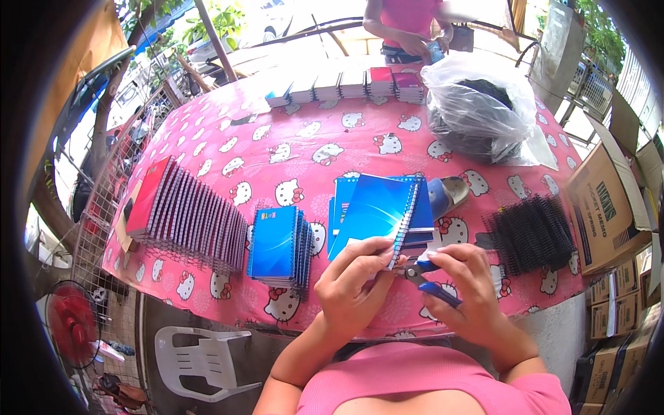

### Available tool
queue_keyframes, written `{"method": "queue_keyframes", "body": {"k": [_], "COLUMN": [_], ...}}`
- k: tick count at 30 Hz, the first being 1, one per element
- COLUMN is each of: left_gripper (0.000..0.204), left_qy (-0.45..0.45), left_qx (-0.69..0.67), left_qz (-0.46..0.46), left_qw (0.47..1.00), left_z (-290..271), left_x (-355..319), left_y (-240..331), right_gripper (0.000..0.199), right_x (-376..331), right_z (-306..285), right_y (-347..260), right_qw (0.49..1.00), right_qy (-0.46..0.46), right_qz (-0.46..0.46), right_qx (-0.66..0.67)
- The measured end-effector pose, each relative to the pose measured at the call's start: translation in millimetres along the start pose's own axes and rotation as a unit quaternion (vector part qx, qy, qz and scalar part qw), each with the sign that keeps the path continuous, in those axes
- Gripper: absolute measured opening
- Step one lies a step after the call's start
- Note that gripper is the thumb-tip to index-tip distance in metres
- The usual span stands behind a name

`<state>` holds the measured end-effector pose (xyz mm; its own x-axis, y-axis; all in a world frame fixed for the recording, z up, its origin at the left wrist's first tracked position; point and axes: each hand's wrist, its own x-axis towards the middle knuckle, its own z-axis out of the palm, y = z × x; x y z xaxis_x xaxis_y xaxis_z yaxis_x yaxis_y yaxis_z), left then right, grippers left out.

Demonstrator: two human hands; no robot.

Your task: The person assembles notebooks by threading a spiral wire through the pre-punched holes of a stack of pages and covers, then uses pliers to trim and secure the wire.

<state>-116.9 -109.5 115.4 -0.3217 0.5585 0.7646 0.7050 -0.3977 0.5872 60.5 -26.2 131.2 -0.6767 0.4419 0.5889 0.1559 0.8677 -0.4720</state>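
My left hand (356, 280) grips the lower end of a blue spiral notebook (375, 207), which is tilted up with its coil binding toward the right. In my right hand (467, 287) is a pair of blue-handled pliers (443, 290), its jaws at the bottom end of the coil. Whether the jaws are closed on the wire I cannot tell. More blue notebooks (422, 216) lie beneath the held one. Left of my hands stands a stack of bound blue notebooks (273, 242). A pile of loose black spiral coils (531, 235) lies to the right.
A long row of red-covered notebooks (183, 214) stands at the left. Several notebook stacks (346, 84) line the far edge beside a clear plastic bag (477, 111) with dark contents. Cardboard boxes (612, 207) are at the right. Across the table stands another person (408, 28). A white chair (200, 363) is below left.
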Motion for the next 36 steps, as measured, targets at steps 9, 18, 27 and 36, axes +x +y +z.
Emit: {"method": "queue_keyframes", "body": {"k": [9,18,27,36], "left_gripper": [0.02,0.027,0.008,0.034], "left_qy": [0.006,0.409,0.455,0.371], "left_qx": [-0.022,0.042,0.1,0.082], "left_qz": [0.085,-0.229,-0.134,-0.134], "left_qw": [0.996,0.882,0.875,0.915], "left_z": [-11.0,-92.7,-88.0,-110.0], "left_x": [0.6,-54.5,-85.6,-50.3], "left_y": [-6.8,-91.5,-139.8,-84.1], "right_gripper": [0.035,0.041,0.033,0.046], "right_x": [-9.7,-68.9,68.5,111.9], "right_z": [15.7,45.2,6.9,14.9], "right_y": [36.6,55.7,64.8,70.0], "right_qw": [0.598,0.982,0.998,0.947], "right_qy": [-0.267,-0.169,0.033,-0.168], "right_qz": [0.32,-0.011,-0.045,0.244], "right_qx": [0.684,-0.084,0.022,0.124]}}
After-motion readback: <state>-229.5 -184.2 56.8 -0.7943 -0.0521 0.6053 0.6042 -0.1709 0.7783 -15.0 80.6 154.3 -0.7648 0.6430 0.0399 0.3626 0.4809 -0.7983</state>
